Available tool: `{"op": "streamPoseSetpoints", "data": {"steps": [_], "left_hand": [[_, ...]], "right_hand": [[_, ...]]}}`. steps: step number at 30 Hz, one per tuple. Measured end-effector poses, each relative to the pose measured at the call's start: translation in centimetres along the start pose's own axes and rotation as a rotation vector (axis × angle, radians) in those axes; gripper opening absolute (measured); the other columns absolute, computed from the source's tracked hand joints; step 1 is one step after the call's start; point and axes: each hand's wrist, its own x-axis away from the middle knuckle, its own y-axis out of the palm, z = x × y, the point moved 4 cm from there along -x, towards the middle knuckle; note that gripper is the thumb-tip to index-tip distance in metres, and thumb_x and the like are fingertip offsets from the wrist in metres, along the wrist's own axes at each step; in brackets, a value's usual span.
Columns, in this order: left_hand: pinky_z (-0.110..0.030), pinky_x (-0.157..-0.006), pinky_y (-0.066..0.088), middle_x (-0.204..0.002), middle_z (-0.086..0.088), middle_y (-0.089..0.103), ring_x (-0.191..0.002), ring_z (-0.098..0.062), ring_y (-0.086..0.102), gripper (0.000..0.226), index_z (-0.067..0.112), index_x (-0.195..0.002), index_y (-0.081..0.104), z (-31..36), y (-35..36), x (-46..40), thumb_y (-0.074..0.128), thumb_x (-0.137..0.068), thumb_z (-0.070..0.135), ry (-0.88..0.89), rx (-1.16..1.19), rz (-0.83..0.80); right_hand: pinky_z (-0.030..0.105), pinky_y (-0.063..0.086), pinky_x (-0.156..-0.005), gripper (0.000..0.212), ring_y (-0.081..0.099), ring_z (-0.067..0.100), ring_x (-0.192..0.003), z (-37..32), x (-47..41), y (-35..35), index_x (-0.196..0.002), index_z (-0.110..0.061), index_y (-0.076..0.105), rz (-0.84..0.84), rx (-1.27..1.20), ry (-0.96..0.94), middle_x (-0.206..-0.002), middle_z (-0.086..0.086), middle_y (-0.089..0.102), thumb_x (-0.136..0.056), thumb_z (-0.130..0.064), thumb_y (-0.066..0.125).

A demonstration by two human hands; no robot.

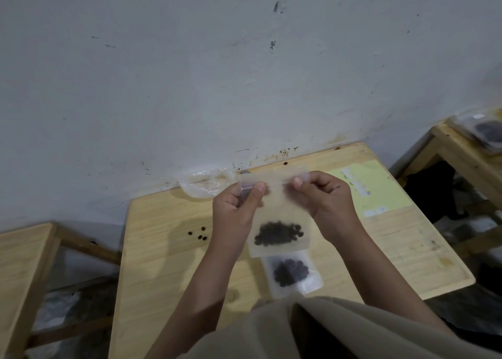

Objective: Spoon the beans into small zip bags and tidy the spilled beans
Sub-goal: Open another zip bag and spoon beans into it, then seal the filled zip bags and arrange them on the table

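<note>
Zip bag held upright above the table, long axis vertical, mouth uppermost, beans pooled at its bottom; left hand and right hand each pinch a top corner, with spilled beans lying to the left.

loose beans left; filled bag below.
</note>
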Motion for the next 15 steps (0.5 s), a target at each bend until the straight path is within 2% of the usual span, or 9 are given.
{"op": "streamPoseSetpoints", "data": {"steps": [3,5,6,8,12,15], "left_hand": [[-0.018,-0.068,0.050,-0.075,0.006,0.073,-0.064,-0.004,0.060,0.010,0.015,-0.081,0.070,-0.5,0.6,-0.8,0.061,-0.087,0.015,-0.016,0.003,0.022],[-0.016,-0.066,0.049,-0.077,0.006,0.074,-0.066,-0.004,0.062,0.015,0.012,-0.083,0.071,-0.9,1.4,-1.0,0.058,-0.090,0.011,-0.016,0.000,0.003],[-0.016,-0.066,0.049,-0.078,0.006,0.074,-0.067,-0.004,0.063,0.016,0.011,-0.084,0.072,-1.1,1.9,-1.1,0.058,-0.090,0.011,-0.014,0.002,-0.003],[-0.018,-0.067,0.050,-0.080,0.004,0.075,-0.071,-0.005,0.065,0.015,0.011,-0.084,0.073,-1.6,2.8,-1.3,0.060,-0.086,0.017,-0.013,-0.005,-0.004],[-0.028,-0.076,0.054,-0.089,-0.005,0.075,-0.082,-0.018,0.068,0.026,0.009,-0.092,0.073,-3.8,4.6,-2.0,0.060,-0.080,0.029,-0.146,0.052,-0.044],[-0.028,-0.076,0.054,-0.092,-0.007,0.074,-0.088,-0.022,0.070,0.022,0.007,-0.095,0.070,-5.7,6.6,-1.9,0.059,-0.085,0.023,-0.259,-0.006,-0.152]], "right_hand": [[0.036,0.054,-0.073,0.013,0.068,0.015,-0.066,-0.3,-0.6,-1.4,-0.073,-0.003,0.066,0.033,0.032,0.000,-0.068,0.004,0.071,-0.066,-0.013,0.072],[0.027,0.053,-0.062,0.005,0.066,0.010,-0.060,-0.6,-1.0,-2.2,-0.073,-0.002,0.063,0.062,0.074,-0.031,-0.062,-0.001,0.069,-0.075,-0.002,0.068],[0.021,0.051,-0.057,0.008,0.064,0.008,-0.057,-0.7,-1.2,-2.6,-0.072,-0.001,0.062,0.081,0.089,-0.048,-0.059,-0.003,0.068,-0.078,0.003,0.065],[0.019,0.052,-0.054,0.012,0.064,0.008,-0.056,-0.8,-1.8,-3.5,-0.071,-0.001,0.061,0.096,0.116,-0.058,-0.059,-0.003,0.068,-0.081,0.007,0.063],[0.028,0.056,-0.056,0.013,0.067,0.010,-0.063,0.1,-3.3,-5.5,-0.073,-0.007,0.062,0.108,0.122,0.063,-0.064,0.000,0.070,-0.084,0.000,0.063],[0.029,0.057,-0.059,0.007,0.069,0.012,-0.071,1.2,-4.6,-7.5,-0.079,-0.007,0.064,0.115,0.103,0.163,-0.072,0.003,0.072,-0.085,-0.007,0.064]]}}
